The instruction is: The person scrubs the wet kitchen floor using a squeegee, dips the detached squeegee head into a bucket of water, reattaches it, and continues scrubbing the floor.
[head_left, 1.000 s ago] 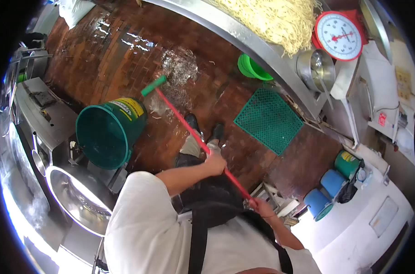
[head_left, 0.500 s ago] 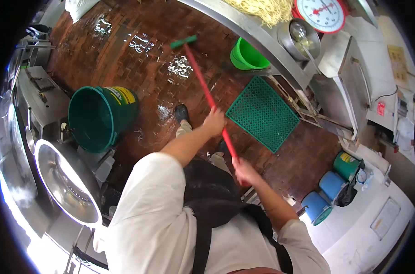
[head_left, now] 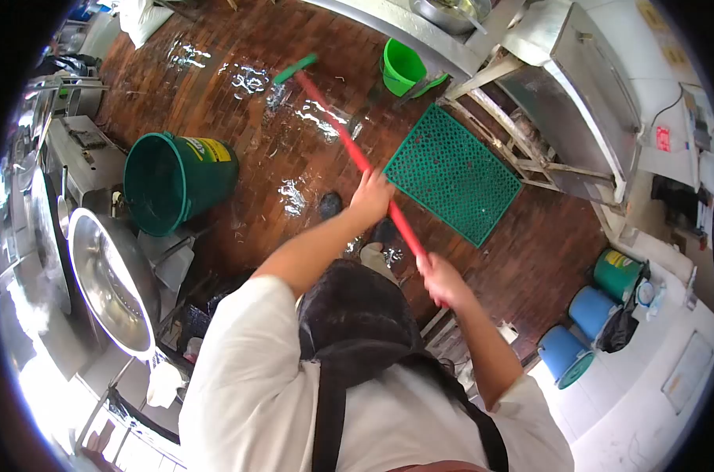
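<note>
My left hand (head_left: 373, 197) is closed around the middle of a red handle (head_left: 333, 123). Nearer my body, my right hand (head_left: 443, 281) grips the same handle close to its end. The handle reaches away over the wet brown floor (head_left: 239, 118) to a narrow green head (head_left: 296, 68), which is at the floor near shiny wet patches. To the right of my left hand lies a green perforated mat (head_left: 454, 175). My dark shoes show partly below the handle.
A large green bucket (head_left: 154, 185) stands left, above a big metal bowl (head_left: 115, 283). A bright green bucket (head_left: 402, 67) is by the counter edge (head_left: 420, 35). Right are a metal cabinet (head_left: 581, 94), blue buckets (head_left: 561, 352) and a smaller green one (head_left: 616, 274).
The green head has swung from beside the large bucket to farther out, then slightly left. Both hands keep their hold. The view has shifted, and the noodles and red scale are gone from it.
</note>
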### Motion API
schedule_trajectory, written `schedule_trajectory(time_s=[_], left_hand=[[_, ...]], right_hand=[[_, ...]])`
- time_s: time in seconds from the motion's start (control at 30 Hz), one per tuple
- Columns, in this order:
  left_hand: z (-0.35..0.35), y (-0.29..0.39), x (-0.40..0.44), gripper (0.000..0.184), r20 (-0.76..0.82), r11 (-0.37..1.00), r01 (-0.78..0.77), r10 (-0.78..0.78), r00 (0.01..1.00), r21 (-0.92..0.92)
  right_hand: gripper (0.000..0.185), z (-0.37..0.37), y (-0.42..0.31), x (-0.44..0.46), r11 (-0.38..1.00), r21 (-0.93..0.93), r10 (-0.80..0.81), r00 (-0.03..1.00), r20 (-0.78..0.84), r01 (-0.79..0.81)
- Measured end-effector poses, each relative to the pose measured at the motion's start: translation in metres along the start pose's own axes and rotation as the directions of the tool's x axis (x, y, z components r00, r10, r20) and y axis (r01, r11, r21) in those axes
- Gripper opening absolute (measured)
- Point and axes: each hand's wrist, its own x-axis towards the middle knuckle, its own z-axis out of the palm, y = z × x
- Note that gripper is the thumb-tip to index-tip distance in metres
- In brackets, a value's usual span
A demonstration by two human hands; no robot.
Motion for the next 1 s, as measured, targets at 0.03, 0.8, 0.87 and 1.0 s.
schedule_trajectory(time_s=[0.03, 0.8, 0.87, 1.0], left_hand=[[0.0, -0.006, 0.026, 0.023, -0.09, 1.0, -0.013, 0.013, 0.996, 0.009], [-0.062, 0.113, 0.009, 0.022, 0.23, 0.931, 0.139, -0.062, 0.971, -0.337], [-0.089, 0.133, 0.07, 0.026, 0.116, 0.908, 0.101, -0.059, 0.992, -0.407], [-0.073, 0.104, 0.163, 0.036, -0.025, 0.896, 0.033, -0.049, 0.999, -0.444]], right_hand=[[0.05, -0.007, -0.024, 0.013, 0.994, 0.044, 0.106, 0.994, -0.03, -0.104], [0.037, -0.161, -0.058, -0.099, 0.69, -0.722, -0.118, 0.993, -0.029, 0.061], [0.037, -0.224, -0.072, -0.107, 0.651, -0.757, -0.197, 0.975, -0.105, 0.05], [0.026, -0.248, -0.171, -0.08, 0.633, -0.754, 0.073, 0.983, -0.168, -0.176]])
